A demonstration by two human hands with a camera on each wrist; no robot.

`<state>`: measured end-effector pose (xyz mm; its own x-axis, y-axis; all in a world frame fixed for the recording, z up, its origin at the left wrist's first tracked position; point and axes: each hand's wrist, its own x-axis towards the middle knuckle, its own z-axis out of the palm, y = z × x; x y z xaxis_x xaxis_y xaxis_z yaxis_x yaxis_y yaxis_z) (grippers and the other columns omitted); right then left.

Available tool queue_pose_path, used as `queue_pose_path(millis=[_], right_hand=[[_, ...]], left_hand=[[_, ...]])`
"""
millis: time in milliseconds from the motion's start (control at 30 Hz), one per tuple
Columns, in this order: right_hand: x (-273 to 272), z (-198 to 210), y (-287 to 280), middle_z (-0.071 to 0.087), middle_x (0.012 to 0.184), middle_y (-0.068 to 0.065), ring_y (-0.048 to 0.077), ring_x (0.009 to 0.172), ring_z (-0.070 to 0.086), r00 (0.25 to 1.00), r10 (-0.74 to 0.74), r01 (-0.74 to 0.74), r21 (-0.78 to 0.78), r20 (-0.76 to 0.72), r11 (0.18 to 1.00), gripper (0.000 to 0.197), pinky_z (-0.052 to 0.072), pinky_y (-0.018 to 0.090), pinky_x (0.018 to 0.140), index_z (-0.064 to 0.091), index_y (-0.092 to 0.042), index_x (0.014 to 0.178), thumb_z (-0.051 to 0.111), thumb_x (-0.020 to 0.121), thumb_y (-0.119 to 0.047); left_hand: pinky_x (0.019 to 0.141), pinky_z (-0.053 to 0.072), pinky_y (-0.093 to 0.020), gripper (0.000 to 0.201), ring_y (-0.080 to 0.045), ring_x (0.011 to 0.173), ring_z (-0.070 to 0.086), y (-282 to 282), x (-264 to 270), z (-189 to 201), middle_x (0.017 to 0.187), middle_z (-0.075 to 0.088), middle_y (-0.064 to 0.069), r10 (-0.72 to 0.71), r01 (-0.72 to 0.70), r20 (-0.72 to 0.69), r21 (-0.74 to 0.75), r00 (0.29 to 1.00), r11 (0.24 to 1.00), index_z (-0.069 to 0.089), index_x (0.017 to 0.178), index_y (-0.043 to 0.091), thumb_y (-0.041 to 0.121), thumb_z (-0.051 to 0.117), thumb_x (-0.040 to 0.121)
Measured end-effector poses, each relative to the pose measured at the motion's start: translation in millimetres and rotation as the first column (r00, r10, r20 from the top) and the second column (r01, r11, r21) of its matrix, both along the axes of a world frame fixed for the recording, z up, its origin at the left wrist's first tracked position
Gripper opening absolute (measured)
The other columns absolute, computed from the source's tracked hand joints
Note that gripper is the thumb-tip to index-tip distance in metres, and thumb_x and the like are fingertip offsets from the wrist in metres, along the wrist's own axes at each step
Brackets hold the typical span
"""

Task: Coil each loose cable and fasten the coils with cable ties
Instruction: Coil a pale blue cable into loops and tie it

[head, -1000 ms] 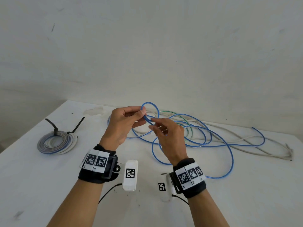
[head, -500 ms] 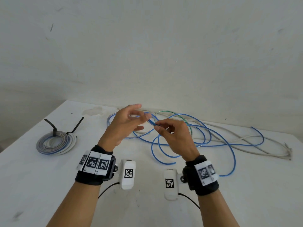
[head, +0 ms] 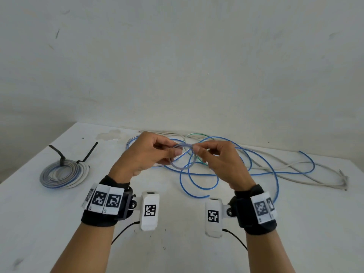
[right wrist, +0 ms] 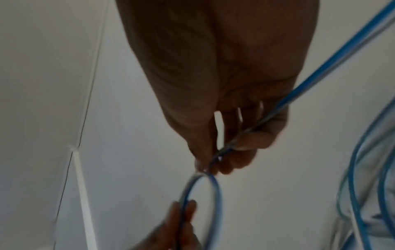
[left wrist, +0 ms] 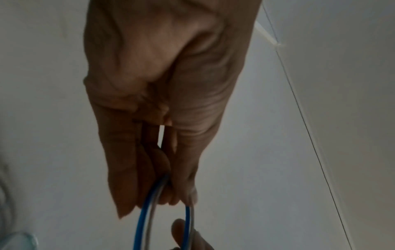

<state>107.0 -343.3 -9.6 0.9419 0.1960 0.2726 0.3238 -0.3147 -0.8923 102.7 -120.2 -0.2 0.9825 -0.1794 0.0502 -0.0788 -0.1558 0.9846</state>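
A long blue cable [head: 199, 191] sprawls in loose loops over the white table [head: 295, 223]. Above its middle, my left hand [head: 169, 152] pinches a small loop of the blue cable [left wrist: 162, 211] between thumb and fingers. My right hand [head: 199, 151] pinches the same loop [right wrist: 200, 189] on its right side, with the blue cable [right wrist: 320, 67] running back across the palm. Both hands are raised off the table and nearly touch. A loose grey-white cable [head: 295, 164] lies at the back right, tangled under the blue one.
A finished coil [head: 63, 175] of grey, white and blue cable lies at the left, bound with two black cable ties [head: 59, 154] whose tails stick up. The plain wall stands right behind the table's far edge.
Both hands drew apart slightly and rose. The right wrist turned outward and the small blue loop now spans between the two pinches instead of standing above the left fingers.
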Motion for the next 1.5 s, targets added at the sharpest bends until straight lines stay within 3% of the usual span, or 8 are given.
queue_pose_path(millis=[133,467,700,800,933,1067,1267,1500], right_hand=[[-2,1,14,0.073,0.087,0.000,0.018,0.064,0.070,0.988,-0.113,0.088,0.213,0.105,0.973,0.004,0.050,0.025,0.053,0.072,-0.015,0.096,0.074,0.093,-0.014],[-13,-3,40,0.077,0.089,0.011,0.016,0.072,0.069,0.984,-0.174,0.164,0.555,-0.036,0.816,0.015,0.053,0.025,0.055,0.070,-0.007,0.102,0.077,0.090,-0.012],[-12,-3,37,0.078,0.091,0.010,0.016,0.078,0.070,0.990,-0.136,0.131,0.530,-0.030,0.838,0.011,0.053,0.025,0.056,0.073,-0.010,0.101,0.076,0.091,-0.014],[-8,-2,26,0.078,0.091,0.009,0.025,0.083,0.070,0.995,-0.084,0.061,0.362,0.049,0.930,0.006,0.055,0.027,0.056,0.076,-0.014,0.096,0.075,0.091,-0.011],[-5,-2,16,0.075,0.088,0.003,0.020,0.083,0.068,0.994,0.025,-0.031,0.057,0.109,0.998,0.009,0.059,0.031,0.059,0.080,-0.017,0.093,0.075,0.090,-0.010],[-4,0,12,0.075,0.087,0.002,0.022,0.080,0.067,0.991,0.052,-0.051,-0.012,0.127,0.999,0.007,0.059,0.035,0.063,0.080,-0.012,0.094,0.076,0.090,-0.010],[-7,7,5,0.078,0.090,0.002,0.016,0.075,0.069,0.992,-0.001,-0.014,0.118,0.123,0.993,0.014,0.059,0.030,0.060,0.078,-0.018,0.102,0.068,0.096,-0.010],[-11,3,31,0.077,0.087,0.010,0.026,0.074,0.075,0.994,-0.075,0.040,0.385,0.075,0.922,0.002,0.054,0.028,0.051,0.070,-0.011,0.095,0.068,0.096,-0.009]], left_hand=[[0.071,0.061,-0.027,0.014,-0.015,0.068,0.066,4,2,2,0.072,0.069,-0.005,0.107,-0.109,-0.025,-0.196,0.994,0.974,0.077,0.098,0.006,0.014,0.075,0.086],[0.069,0.058,-0.024,0.012,-0.015,0.069,0.066,-12,-2,7,0.071,0.067,-0.006,0.162,-0.154,-0.017,-0.419,0.987,0.895,0.074,0.093,0.005,0.016,0.070,0.089],[0.078,0.060,-0.031,0.018,-0.016,0.075,0.068,-13,-2,5,0.079,0.070,-0.012,0.156,-0.141,0.004,-0.414,0.988,0.899,0.074,0.100,0.002,0.016,0.071,0.089],[0.082,0.061,-0.033,0.030,-0.022,0.086,0.073,-7,-2,4,0.098,0.076,-0.018,0.130,-0.102,0.091,-0.262,0.987,0.960,0.072,0.115,0.006,0.012,0.074,0.087],[0.079,0.062,-0.033,0.019,-0.023,0.077,0.072,-3,-6,4,0.088,0.076,-0.018,0.014,-0.013,0.076,-0.013,0.997,1.000,0.076,0.105,0.004,0.006,0.076,0.086],[0.081,0.063,-0.038,0.018,-0.030,0.084,0.076,-3,-9,3,0.086,0.077,-0.018,-0.056,0.053,0.019,0.125,0.998,0.991,0.078,0.100,0.006,0.010,0.081,0.083],[0.067,0.060,-0.026,0.015,-0.015,0.073,0.073,5,-6,9,0.079,0.076,-0.010,0.091,-0.088,0.087,-0.039,0.992,0.995,0.076,0.101,0.004,0.008,0.076,0.086],[0.072,0.060,-0.026,0.013,-0.016,0.079,0.073,5,-5,14,0.083,0.076,-0.009,0.216,-0.178,0.091,-0.311,0.972,0.933,0.076,0.100,0.006,0.015,0.071,0.092]])
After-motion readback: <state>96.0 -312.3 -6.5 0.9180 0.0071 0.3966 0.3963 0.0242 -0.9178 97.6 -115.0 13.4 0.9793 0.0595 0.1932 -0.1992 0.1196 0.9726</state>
